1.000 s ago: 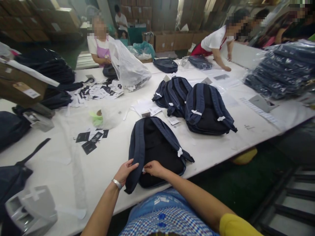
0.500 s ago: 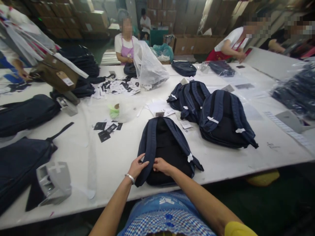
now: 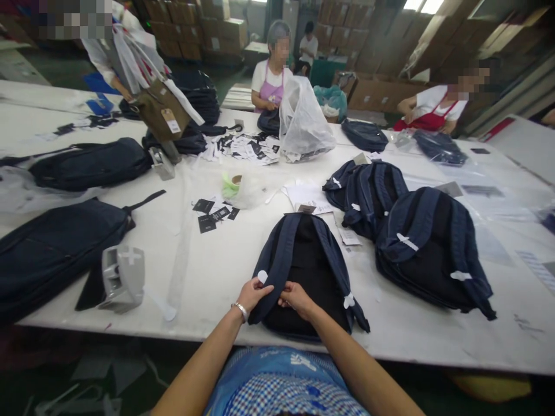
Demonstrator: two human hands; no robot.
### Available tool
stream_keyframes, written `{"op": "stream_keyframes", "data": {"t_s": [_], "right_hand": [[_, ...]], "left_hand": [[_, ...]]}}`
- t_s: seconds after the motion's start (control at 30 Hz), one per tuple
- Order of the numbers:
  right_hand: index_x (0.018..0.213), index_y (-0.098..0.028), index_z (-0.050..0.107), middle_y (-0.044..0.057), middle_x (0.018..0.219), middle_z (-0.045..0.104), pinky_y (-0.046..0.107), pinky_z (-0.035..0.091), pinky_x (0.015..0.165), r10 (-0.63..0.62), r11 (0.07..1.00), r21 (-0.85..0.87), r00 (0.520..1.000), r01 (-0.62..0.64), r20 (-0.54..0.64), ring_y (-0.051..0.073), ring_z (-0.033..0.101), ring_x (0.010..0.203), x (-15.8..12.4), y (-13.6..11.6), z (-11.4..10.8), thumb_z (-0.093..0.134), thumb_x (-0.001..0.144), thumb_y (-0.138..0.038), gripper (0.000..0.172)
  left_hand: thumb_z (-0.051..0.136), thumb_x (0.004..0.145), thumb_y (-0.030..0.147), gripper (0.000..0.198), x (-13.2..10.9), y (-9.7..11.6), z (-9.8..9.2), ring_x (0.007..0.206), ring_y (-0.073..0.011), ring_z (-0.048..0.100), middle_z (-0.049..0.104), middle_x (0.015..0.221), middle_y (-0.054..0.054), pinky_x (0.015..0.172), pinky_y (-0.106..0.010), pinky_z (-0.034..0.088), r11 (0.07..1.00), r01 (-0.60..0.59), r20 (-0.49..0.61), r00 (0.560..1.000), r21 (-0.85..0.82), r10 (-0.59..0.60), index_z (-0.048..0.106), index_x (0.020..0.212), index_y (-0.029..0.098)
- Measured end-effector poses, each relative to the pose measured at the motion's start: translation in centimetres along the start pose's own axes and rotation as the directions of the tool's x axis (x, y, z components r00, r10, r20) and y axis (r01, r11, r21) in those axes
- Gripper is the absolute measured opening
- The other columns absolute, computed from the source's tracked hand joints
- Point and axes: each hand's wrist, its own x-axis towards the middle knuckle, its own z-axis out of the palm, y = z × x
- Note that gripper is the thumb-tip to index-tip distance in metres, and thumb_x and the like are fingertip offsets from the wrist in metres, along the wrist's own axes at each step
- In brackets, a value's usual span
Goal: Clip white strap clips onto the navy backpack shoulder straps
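Note:
A navy backpack (image 3: 306, 263) lies straps-up on the white table (image 3: 208, 271), right in front of me. My left hand (image 3: 254, 294) pinches the lower end of its left shoulder strap (image 3: 275, 266), where a small white tag sticks out. My right hand (image 3: 295, 299) is closed on the same strap end just to the right, fingers touching the left hand's. The right strap carries a white tie (image 3: 348, 300) near its bottom.
Two more navy backpacks (image 3: 433, 248) (image 3: 368, 190) lie to the right. Flat dark bags (image 3: 52, 242) and a grey tape dispenser (image 3: 122, 277) sit at left. Black and white tags (image 3: 214, 211), a clear plastic bag (image 3: 303, 121) and several other workers are beyond.
My head has turned left and lifted a little, so the table slides right in view. Both hands stay on the left strap's end; a white tag now shows by my left fingers.

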Motion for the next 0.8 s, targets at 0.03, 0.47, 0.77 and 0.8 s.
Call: {"op": "stream_keyframes", "data": {"t_s": [0.03, 0.47, 0.77, 0.8], "right_hand": [[0.085, -0.014, 0.060, -0.002, 0.060, 0.061, 0.021, 0.043, 0.050, 0.010, 0.999, -0.031, 1.000, -0.011, -0.020, 0.009, 0.057, 0.051, -0.1, -0.1, -0.1, 0.069, 0.065, -0.038, 0.032], [0.095, -0.017, 0.065, 0.007, 0.088, 0.070, 0.034, 0.051, 0.077, 0.003, 0.996, 0.088, 0.998, -0.008, 0.055, 0.021, 0.067, 0.084, -2.6, -1.1, -2.0, 0.077, 0.062, -0.039, 0.042], [0.082, -0.023, 0.072, 0.004, 0.084, 0.066, 0.028, 0.048, 0.069, -0.500, 0.726, -0.573, 0.864, 0.380, -0.060, 0.016, 0.062, 0.068, -0.7, -2.2, -0.3, 0.058, 0.082, -0.036, 0.019], [0.085, -0.023, 0.071, 0.003, 0.079, 0.067, 0.027, 0.048, 0.062, -0.465, 0.756, -0.551, 0.883, 0.355, -0.069, 0.014, 0.060, 0.059, -0.3, -2.1, -0.1, 0.057, 0.083, -0.036, 0.020]], "left_hand": [[0.077, 0.064, 0.040, 0.041, 0.1, -0.1, 0.0, 0.080, -0.0229, 0.065, 0.071, 0.086, -0.012, 0.072, -0.031, 0.051, 0.999, -0.026, -0.015, 1.000, 0.023, 0.026, 0.064, 0.089, 0.011], [0.073, 0.065, 0.037, 0.036, 0.7, -1.8, 0.5, 0.079, -0.0224, 0.064, 0.069, 0.084, -0.007, 0.076, -0.034, 0.049, 0.961, -0.157, -0.176, 0.964, 0.227, 0.200, 0.063, 0.091, 0.015], [0.070, 0.068, 0.034, 0.028, 0.4, -2.0, 1.0, 0.080, -0.0225, 0.064, 0.069, 0.085, -0.006, 0.075, -0.033, 0.049, 0.941, -0.188, -0.191, 0.950, 0.280, 0.247, 0.063, 0.090, 0.018], [0.070, 0.068, 0.034, 0.029, 0.3, -2.0, 1.1, 0.081, -0.0229, 0.065, 0.069, 0.086, -0.007, 0.076, -0.033, 0.049, 0.945, -0.190, -0.200, 0.948, 0.267, 0.247, 0.064, 0.091, 0.018]]}}
